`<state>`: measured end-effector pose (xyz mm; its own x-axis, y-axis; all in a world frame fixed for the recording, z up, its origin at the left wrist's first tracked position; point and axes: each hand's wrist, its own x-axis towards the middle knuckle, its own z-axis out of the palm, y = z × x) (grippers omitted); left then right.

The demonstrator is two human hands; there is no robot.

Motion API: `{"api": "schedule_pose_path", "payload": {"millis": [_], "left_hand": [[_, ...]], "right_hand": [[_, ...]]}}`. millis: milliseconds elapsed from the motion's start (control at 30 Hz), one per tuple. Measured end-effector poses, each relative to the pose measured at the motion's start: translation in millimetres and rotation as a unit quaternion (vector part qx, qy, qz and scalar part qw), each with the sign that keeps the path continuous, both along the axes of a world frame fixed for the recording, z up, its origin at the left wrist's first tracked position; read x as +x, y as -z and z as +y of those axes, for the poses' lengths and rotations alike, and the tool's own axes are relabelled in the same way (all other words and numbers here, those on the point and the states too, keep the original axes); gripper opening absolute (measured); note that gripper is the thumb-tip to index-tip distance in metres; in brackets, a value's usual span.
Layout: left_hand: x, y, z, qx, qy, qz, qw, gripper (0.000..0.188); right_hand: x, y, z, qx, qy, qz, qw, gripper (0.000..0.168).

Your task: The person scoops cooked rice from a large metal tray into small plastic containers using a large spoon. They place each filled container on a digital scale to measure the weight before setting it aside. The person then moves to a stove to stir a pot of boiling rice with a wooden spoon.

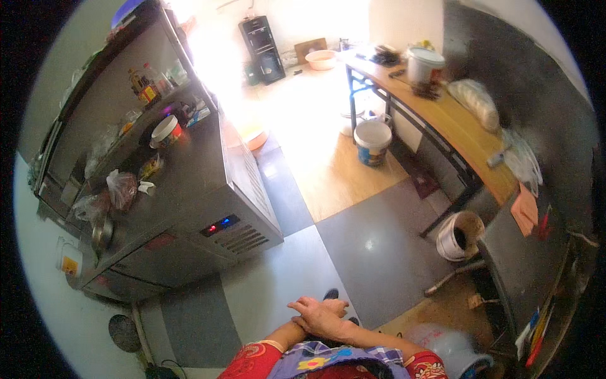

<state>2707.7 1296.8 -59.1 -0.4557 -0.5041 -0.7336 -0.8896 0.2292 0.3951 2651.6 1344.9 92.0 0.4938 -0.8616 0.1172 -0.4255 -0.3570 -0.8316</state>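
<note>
My forearms cross low in front of my body. My right hand (316, 316) lies across my left wrist, its fingers loosely extended past it to the left. Beyond it, my left hand (338, 307) points right with its fingers a little apart. Neither hand shows an object in it. Below them are my red patterned sleeves (251, 361) and a blue-purple checked apron (331, 362) with a flower on it. The tip of a dark shoe (331, 294) shows just past my hands, above the tiled floor (274, 279).
At left stands a steel refrigerated counter (189, 189) with bagged food, a tub (165, 131) and bottles (142, 87). A wooden folding table (454, 128) runs along the right, with a lidded bucket (372, 142) beneath. Nearer are a white bucket (459, 237) and a gas cylinder (445, 350).
</note>
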Motion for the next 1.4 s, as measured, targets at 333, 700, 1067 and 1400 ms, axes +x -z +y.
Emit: {"api": "schedule_pose_path", "payload": {"millis": [333, 700, 1067, 1400], "left_hand": [[-30, 8, -218, -0.006, -0.037, 0.036, 0.999, 0.039], [-51, -2, -444, -0.003, -0.092, 0.031, 0.995, 0.039], [-50, 24, -693, -0.036, -0.16, 0.012, 0.986, 0.038], [-41, 61, -910, 0.0, -0.103, -0.006, 0.995, 0.038]], "right_hand": [[-23, 23, -216, -0.076, 0.028, 0.077, 0.994, 0.033], [-35, 12, -444, -0.069, -0.061, 0.086, 0.992, 0.043], [-52, 1, -700, -0.1, -0.117, 0.036, 0.987, 0.04], [-45, 24, -928, -0.009, -0.119, 0.015, 0.993, 0.036]]}}
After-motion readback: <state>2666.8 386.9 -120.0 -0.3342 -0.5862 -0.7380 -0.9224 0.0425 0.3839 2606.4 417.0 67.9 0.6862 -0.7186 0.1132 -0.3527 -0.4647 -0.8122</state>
